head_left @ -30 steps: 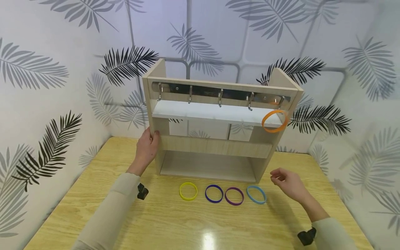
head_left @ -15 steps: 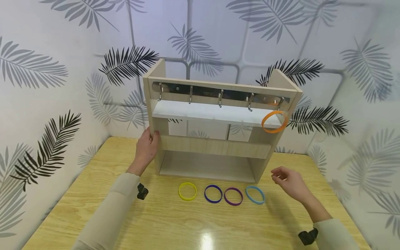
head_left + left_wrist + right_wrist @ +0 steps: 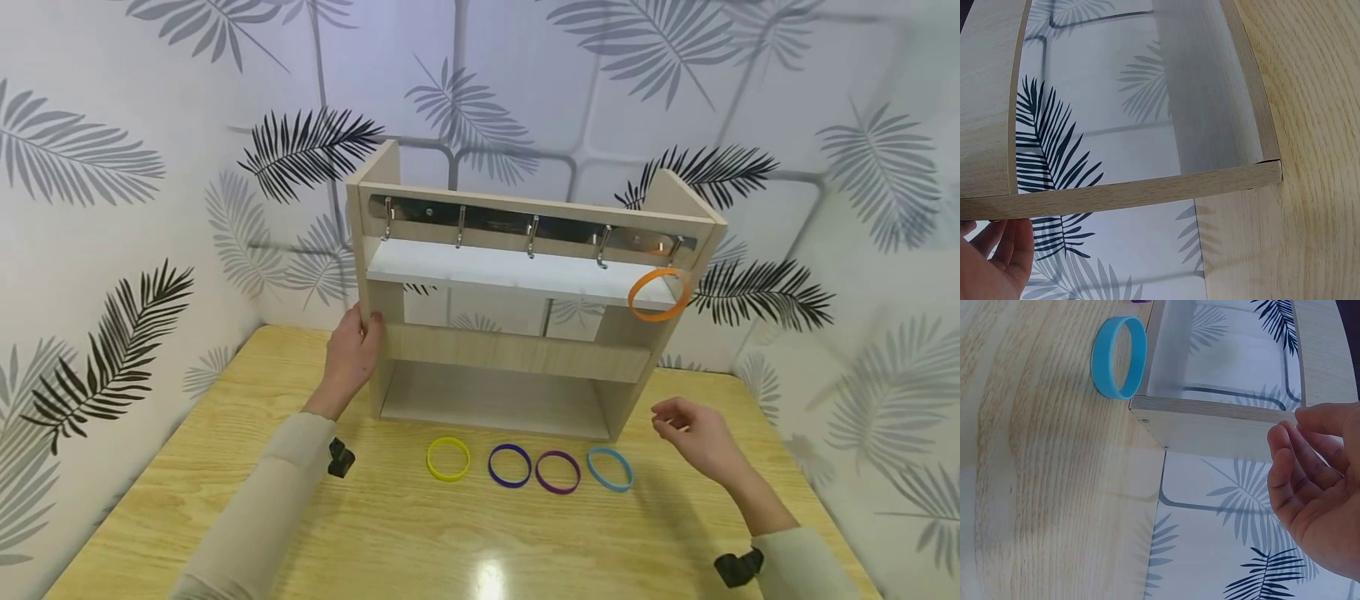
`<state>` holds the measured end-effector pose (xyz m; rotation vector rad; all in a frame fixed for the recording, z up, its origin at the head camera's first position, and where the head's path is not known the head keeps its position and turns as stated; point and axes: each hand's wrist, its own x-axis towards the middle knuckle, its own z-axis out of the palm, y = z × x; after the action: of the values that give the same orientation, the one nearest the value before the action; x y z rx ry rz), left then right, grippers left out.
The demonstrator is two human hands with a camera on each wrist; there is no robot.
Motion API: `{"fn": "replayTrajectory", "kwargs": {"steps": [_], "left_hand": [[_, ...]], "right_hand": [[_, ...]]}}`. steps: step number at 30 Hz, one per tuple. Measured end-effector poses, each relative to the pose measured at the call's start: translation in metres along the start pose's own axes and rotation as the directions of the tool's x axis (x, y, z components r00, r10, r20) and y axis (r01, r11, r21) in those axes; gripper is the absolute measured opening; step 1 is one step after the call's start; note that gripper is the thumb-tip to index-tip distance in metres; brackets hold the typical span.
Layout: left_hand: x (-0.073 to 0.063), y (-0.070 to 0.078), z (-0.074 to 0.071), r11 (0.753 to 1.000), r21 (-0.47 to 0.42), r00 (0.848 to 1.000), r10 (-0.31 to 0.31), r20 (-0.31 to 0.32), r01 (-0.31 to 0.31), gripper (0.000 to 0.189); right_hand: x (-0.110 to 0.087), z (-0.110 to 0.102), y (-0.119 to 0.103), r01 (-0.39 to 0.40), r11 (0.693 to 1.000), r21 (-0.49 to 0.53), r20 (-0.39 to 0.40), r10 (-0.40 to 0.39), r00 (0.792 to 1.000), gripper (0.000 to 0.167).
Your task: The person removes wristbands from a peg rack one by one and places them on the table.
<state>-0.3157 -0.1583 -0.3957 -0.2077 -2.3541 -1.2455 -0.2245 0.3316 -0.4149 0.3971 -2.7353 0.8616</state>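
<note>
My left hand (image 3: 352,354) grips the left side panel of a small wooden rack (image 3: 517,354), thumb at its front edge. In the left wrist view its fingers (image 3: 1019,250) press against that panel. Near the rack's lower right corner my right hand (image 3: 697,437) hovers with loosely curled fingers, holding nothing. An orange silicone wristband (image 3: 651,317) hangs from the rightmost hook of the metal hook strip (image 3: 558,227). In front of the rack lie a yellow wristband (image 3: 448,478), a dark blue wristband (image 3: 510,484), a purple wristband (image 3: 561,492) and a light blue wristband (image 3: 1102,362).
The rack stands on a wood-grain table (image 3: 405,533), with a white shelf (image 3: 487,267) behind its hooks. Leaf-patterned walls (image 3: 517,75) rise at the back and both sides. The other hooks bear nothing.
The head view shifts very slightly. Both hands keep their places, and the orange wristband still hangs on its hook.
</note>
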Motion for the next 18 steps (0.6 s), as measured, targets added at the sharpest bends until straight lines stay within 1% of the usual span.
{"fn": "replayTrajectory", "kwargs": {"steps": [6, 10, 15, 18], "left_hand": [[0.000, 0.001, -0.001, 1.000, 0.008, 1.000, -0.003, 0.006, 0.003, 0.052], [0.000, 0.001, 0.000, 1.000, 0.017, 1.000, -0.013, -0.002, 0.013, 0.051], [0.001, -0.001, 0.001, 0.999, 0.036, 1.000, -0.004, -0.014, 0.004, 0.050], [0.001, -0.001, 0.001, 0.999, 0.042, 1.000, -0.001, -0.011, 0.001, 0.050]], "right_hand": [[0.002, -0.004, -0.003, 0.007, 1.000, -0.001, -0.012, -0.007, 1.000, 0.015], [0.005, -0.011, -0.008, 0.017, 1.000, -0.011, -0.031, -0.018, 0.999, 0.016], [0.013, -0.024, -0.019, 0.038, 0.999, -0.001, -0.093, -0.038, 0.995, 0.017], [0.017, -0.035, -0.029, 0.041, 0.999, 0.019, -0.153, -0.037, 0.988, 0.018]]}}
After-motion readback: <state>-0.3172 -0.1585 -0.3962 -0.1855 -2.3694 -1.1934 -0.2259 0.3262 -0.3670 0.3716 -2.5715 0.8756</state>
